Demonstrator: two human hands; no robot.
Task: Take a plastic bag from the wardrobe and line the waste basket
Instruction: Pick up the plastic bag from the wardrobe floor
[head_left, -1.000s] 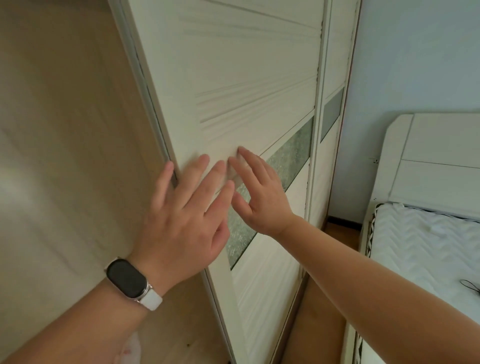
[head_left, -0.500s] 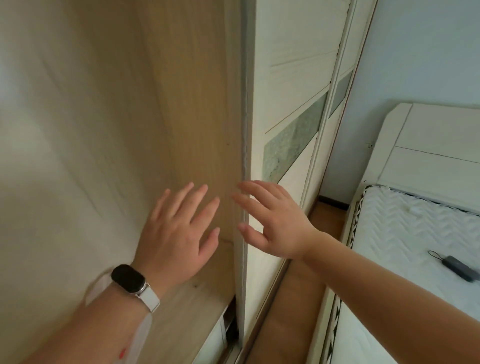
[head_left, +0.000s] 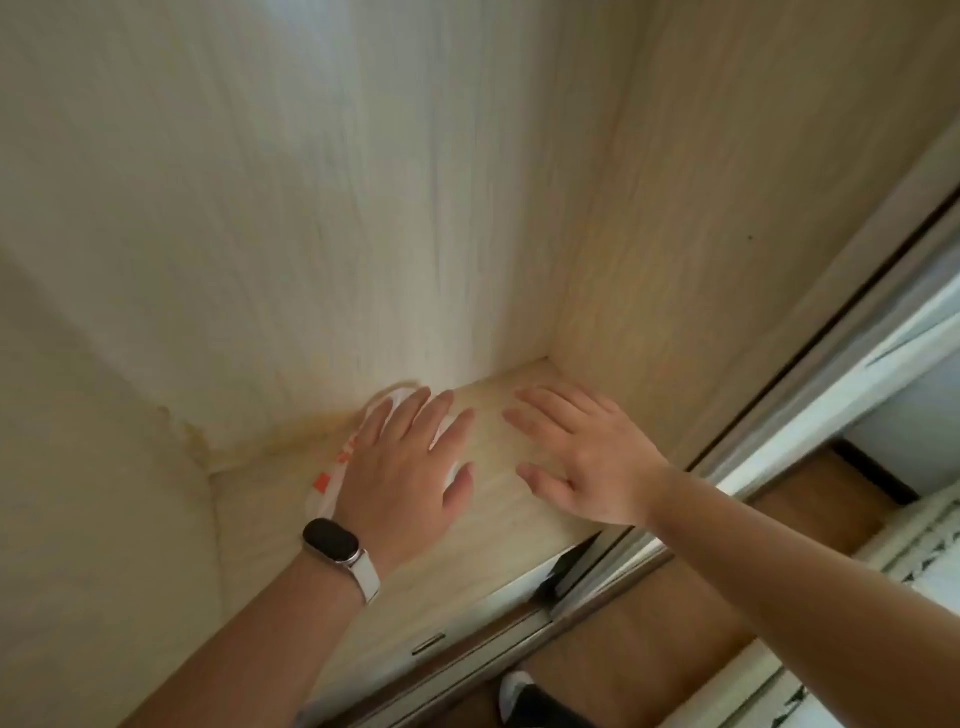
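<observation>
Your hands: two, the left hand (head_left: 405, 467) and the right hand (head_left: 582, 457).
Your bags: one plastic bag (head_left: 327, 483), white with orange print.
Your wrist: one wristband (head_left: 332, 540).
Your feet: one shoe (head_left: 514, 693) shows.
Shelves before you: one wardrobe shelf (head_left: 498, 512).

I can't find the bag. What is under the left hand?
A white bag with orange print pokes out beneath the left hand on the shelf; the hand covers its middle.
</observation>
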